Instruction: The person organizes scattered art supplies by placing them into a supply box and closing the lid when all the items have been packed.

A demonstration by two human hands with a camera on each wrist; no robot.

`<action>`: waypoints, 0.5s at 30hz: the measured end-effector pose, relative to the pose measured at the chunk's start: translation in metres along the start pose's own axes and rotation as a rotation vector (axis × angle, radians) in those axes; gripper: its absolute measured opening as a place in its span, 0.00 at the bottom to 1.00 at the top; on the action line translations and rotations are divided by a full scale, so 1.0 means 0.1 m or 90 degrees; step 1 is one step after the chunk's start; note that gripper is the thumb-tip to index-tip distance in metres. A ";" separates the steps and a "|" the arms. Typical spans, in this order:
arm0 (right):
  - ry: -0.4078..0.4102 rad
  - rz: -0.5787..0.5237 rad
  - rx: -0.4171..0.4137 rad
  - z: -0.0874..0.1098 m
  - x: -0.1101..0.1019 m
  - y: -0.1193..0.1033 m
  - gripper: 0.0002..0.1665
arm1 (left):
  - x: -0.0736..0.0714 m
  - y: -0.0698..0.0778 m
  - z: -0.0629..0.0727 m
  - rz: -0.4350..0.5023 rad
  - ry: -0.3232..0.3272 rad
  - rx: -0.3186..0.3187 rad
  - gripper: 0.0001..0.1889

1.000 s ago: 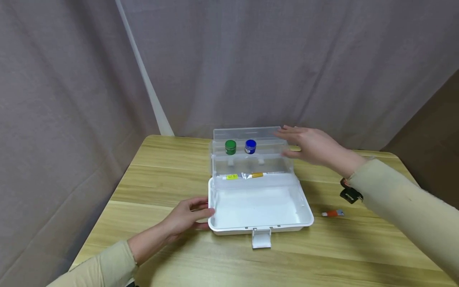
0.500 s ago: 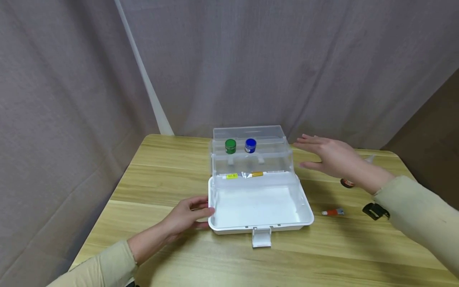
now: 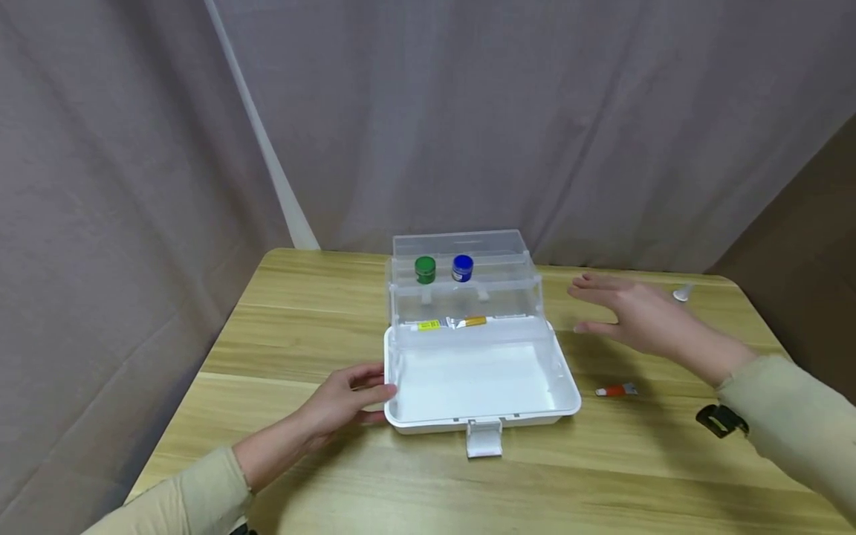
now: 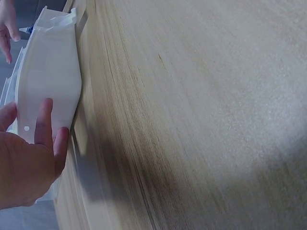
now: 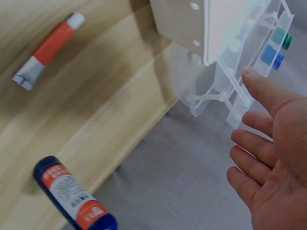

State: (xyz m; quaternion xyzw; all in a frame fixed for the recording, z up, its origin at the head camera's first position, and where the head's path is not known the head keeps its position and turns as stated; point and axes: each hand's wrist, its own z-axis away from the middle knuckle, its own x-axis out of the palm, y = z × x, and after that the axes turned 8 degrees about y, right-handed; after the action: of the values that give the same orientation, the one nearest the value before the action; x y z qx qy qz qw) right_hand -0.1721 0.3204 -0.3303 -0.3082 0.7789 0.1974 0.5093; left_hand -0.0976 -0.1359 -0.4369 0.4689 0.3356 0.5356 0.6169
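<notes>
Head view: the white box (image 3: 476, 380), seemingly being filled, is apparently pinched by the left hand (image 3: 336, 403), fingertips partly hidden. Nothing is held by the right hand (image 3: 635, 310), its fingers spread; the orange tube (image 3: 614, 391) below them likely needs to be reached.

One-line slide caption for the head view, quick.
Left hand holds the open white case at its side; right hand hovers beside it, an orange tube lying on the table.
</notes>
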 end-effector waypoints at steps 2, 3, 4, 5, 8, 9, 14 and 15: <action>0.006 0.001 -0.002 0.05 0.02 0.00 0.37 | 0.00 0.01 0.01 -0.002 0.000 0.002 0.33; 0.008 0.002 -0.003 0.07 0.02 0.00 0.37 | -0.01 0.02 0.01 -0.003 0.000 0.004 0.33; 0.006 0.004 0.001 0.09 0.03 0.00 0.37 | -0.01 0.02 0.01 -0.003 -0.001 0.005 0.33; 0.002 0.006 0.007 0.12 0.03 -0.01 0.36 | -0.01 0.02 0.02 -0.004 -0.003 0.006 0.33; -0.016 0.007 0.027 0.19 0.04 -0.03 0.36 | -0.01 0.03 0.02 -0.005 -0.007 0.006 0.33; -0.021 0.006 0.034 0.21 0.04 -0.03 0.36 | -0.01 0.03 0.03 -0.005 -0.008 0.005 0.33; -0.038 0.002 0.058 0.31 0.06 -0.07 0.36 | -0.01 0.02 0.03 -0.013 -0.007 0.004 0.33; -0.041 0.001 0.059 0.33 0.06 -0.07 0.36 | 0.00 0.02 0.03 -0.015 -0.007 0.004 0.33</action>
State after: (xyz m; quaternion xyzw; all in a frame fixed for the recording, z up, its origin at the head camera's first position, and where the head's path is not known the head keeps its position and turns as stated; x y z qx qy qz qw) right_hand -0.1466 0.3340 -0.3492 -0.2771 0.7708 0.1710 0.5475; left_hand -0.0961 -0.1368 -0.4340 0.4697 0.3395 0.5249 0.6234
